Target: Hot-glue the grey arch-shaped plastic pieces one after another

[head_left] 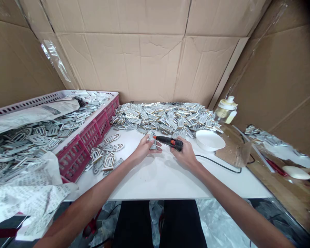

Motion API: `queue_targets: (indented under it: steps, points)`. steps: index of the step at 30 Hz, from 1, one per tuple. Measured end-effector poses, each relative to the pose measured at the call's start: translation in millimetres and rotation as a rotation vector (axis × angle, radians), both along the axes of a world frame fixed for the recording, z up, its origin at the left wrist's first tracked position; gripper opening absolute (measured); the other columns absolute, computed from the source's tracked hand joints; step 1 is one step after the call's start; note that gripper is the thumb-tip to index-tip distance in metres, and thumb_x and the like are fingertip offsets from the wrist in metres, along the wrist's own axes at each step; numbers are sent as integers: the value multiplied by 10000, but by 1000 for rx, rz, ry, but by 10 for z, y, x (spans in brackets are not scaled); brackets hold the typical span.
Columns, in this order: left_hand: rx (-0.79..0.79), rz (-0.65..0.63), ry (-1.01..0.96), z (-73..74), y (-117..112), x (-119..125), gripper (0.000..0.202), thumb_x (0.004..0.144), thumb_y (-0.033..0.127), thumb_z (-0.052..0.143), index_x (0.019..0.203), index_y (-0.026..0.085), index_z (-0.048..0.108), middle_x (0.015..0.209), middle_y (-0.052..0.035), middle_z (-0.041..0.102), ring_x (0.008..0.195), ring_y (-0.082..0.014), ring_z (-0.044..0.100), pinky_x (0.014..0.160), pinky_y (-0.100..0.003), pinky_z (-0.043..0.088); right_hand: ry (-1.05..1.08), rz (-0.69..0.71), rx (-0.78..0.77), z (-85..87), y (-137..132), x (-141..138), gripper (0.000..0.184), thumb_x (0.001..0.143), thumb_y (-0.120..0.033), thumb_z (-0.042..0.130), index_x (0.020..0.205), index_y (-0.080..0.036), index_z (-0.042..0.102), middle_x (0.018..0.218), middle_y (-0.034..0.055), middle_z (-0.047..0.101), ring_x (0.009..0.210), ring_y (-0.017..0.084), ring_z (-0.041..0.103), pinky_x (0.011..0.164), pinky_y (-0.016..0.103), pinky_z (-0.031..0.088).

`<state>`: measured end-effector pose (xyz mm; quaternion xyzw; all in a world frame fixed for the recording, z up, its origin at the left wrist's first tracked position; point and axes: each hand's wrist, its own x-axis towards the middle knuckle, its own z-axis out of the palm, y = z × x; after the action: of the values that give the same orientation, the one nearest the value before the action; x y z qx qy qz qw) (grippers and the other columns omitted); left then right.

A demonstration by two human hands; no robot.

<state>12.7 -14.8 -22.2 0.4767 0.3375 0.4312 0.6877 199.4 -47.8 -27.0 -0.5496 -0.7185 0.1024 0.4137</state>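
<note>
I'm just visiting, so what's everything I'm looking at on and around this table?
Glue gun: one, black and orange, in the right hand
Held arched piece: one, grey, in the left hand
Heaped arched pieces: too many to count, mostly grey, table's back
Scattered arched pieces: several, grey, white and brown, beside crate
Crate: one, pink, left, full of similar pieces
Newspaper: several sheets, off-white, on crate
Bowl: one, white, right
Bottle: one, clear with white top, behind bowl
Cord: one, black, right
Table: one, white, centre
Cardboard walls: three visible, brown, back and sides
Hands: two, bare, left and right, centre
</note>
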Motion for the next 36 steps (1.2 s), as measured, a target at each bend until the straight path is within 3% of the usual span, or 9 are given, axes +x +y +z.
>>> queue_targets:
  steps: [15, 20, 24, 30, 36]
  points:
    - [46, -4, -5, -43, 19, -1, 231, 808, 260, 540, 983, 163, 426, 746, -37, 636, 620, -173, 655, 677, -376, 536, -9, -14, 8, -1, 2, -2, 69, 697, -243, 524, 693, -192, 479, 651, -13, 488, 587, 135, 462, 541, 239, 333]
    - [46, -17, -5, -38, 31, -7, 199, 808, 252, 529, 959, 157, 440, 727, -36, 629, 622, -167, 650, 659, -348, 536, -202, -67, 107, -15, -59, -35, 101, 716, -258, 518, 782, -191, 555, 777, 19, 522, 648, 145, 502, 551, 241, 335]
    - [6, -30, -15, 13, 10, -7, 170, 810, 193, 498, 966, 150, 445, 703, -37, 627, 610, -153, 641, 634, -314, 535, -346, -192, 161, -36, -79, -34, 195, 704, -288, 545, 874, -204, 590, 865, 34, 545, 656, 152, 513, 499, 245, 282]
    - [-52, -159, -17, 63, -73, 8, 146, 795, 185, 532, 896, 142, 436, 749, -80, 645, 625, -164, 643, 651, -332, 537, -304, -379, 142, 4, -7, 71, 187, 734, -296, 525, 888, -216, 596, 880, 36, 550, 712, 175, 524, 524, 256, 277]
    - [-24, -231, -75, 53, -56, -24, 186, 796, 213, 566, 928, 144, 454, 808, -91, 655, 669, -174, 654, 669, -338, 541, -250, -303, 37, -2, 44, 58, 120, 741, -289, 511, 783, -214, 596, 801, 20, 546, 687, 165, 514, 567, 266, 300]
